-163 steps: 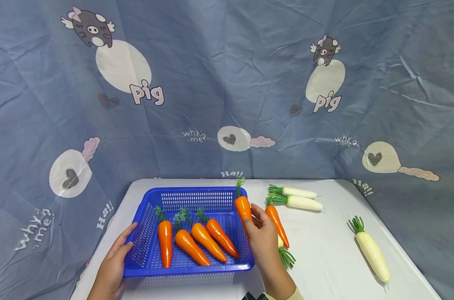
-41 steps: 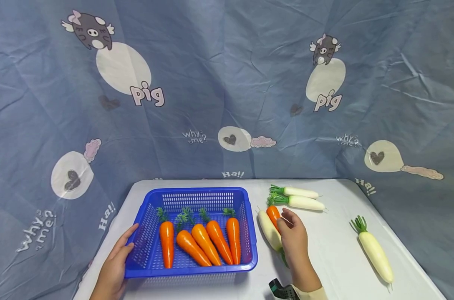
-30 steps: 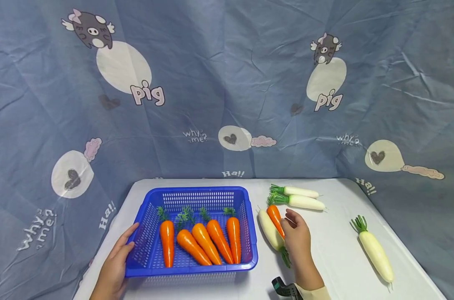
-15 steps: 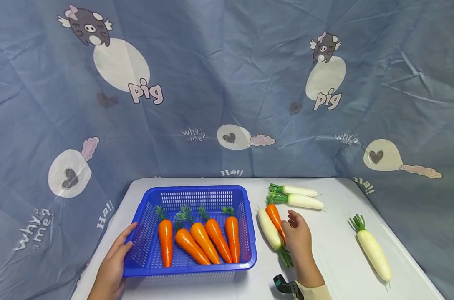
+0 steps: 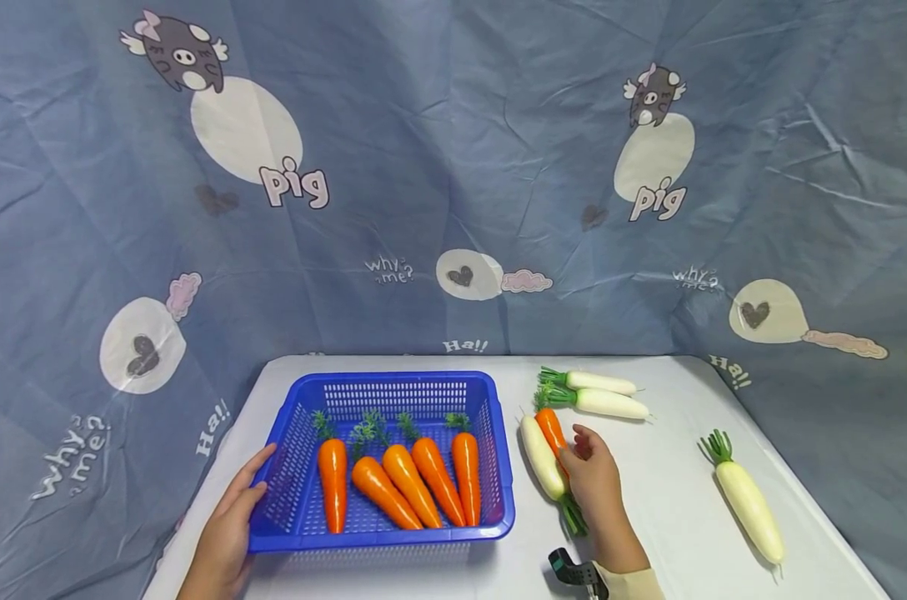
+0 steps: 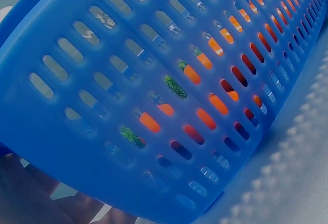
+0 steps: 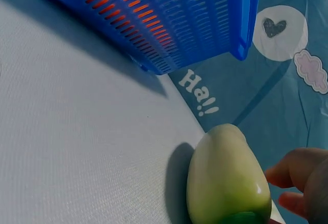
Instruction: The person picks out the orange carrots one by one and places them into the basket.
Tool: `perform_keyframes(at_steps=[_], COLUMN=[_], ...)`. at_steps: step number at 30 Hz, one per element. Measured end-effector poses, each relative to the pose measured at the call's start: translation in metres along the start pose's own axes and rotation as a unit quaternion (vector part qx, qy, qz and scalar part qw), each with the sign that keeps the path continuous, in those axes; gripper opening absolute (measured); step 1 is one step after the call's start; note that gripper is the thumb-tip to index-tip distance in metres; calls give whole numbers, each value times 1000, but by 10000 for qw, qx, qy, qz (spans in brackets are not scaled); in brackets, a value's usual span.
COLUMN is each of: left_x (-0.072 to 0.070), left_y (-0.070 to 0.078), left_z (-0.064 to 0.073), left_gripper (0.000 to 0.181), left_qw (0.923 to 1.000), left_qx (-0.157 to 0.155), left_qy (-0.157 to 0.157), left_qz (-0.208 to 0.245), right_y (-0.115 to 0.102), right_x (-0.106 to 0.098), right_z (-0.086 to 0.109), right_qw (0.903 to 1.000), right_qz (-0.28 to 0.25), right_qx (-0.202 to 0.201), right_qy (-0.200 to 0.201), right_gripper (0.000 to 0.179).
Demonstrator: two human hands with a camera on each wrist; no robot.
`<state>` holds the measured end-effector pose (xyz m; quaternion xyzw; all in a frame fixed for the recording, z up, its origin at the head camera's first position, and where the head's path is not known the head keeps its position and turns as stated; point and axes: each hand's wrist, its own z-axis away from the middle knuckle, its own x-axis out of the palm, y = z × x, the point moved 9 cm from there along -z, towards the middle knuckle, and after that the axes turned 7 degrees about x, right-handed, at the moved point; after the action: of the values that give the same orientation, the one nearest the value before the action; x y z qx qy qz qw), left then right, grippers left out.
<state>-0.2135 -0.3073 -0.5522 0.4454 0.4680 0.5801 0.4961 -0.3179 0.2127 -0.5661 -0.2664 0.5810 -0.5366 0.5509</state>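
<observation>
My left hand (image 5: pixel 224 521) holds the left rim of a blue plastic basket (image 5: pixel 382 542), its fingers showing beneath that rim in the left wrist view. Inside, several orange carrots (image 5: pixel 333 487) with green tops lie side by side, tips toward me. To the right of the basket, my right hand (image 5: pixel 596 479) is by another carrot (image 5: pixel 550 429), thumb over its lower part and other fingers loosely bent. This carrot lies along a white radish (image 5: pixel 541 458), whose leaves point toward me. In the right wrist view, that radish (image 7: pixel 228 175) fills the foreground beside my fingers (image 7: pixel 297 170).
Two white radishes (image 5: pixel 611 403) lie behind the right hand, near the back of the white table (image 5: pixel 671 533). A third radish (image 5: pixel 749 512) is at the far right. A blue printed cloth (image 5: pixel 393 183) hangs behind and around the table.
My right hand laid a carrot at the basket's right side, let go and moved right to the outside carrot. Lately it drew back slightly and returned. My left hand stays on the rim.
</observation>
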Motion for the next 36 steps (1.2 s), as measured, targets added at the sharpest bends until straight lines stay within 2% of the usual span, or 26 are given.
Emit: perform_keyframes(at_steps=[6,16,26,36], left_x=[-2,-2,-1,0], left_y=[0,-2,-4,-2], left_z=[0,0,0,-1], left_gripper=[54,55,55,54], left_qw=[9999,10000,9999,9999], left_qx=[-13,-10,36,125], left_qy=[47,11,-32,-73], left_qz=[-114,-43,-98,-87], right_y=[3,0,-10,-11], right_x=[6,8,12,12], right_z=[-5,-10,-15,-19], right_qw=[9997,9976,9935,9931], right_qz=[220,672,1078,1064], right_qx=[-24,-67,-196,-264], right_qy=[-132,-161,-313,-421], right_gripper=[60,64,66,69])
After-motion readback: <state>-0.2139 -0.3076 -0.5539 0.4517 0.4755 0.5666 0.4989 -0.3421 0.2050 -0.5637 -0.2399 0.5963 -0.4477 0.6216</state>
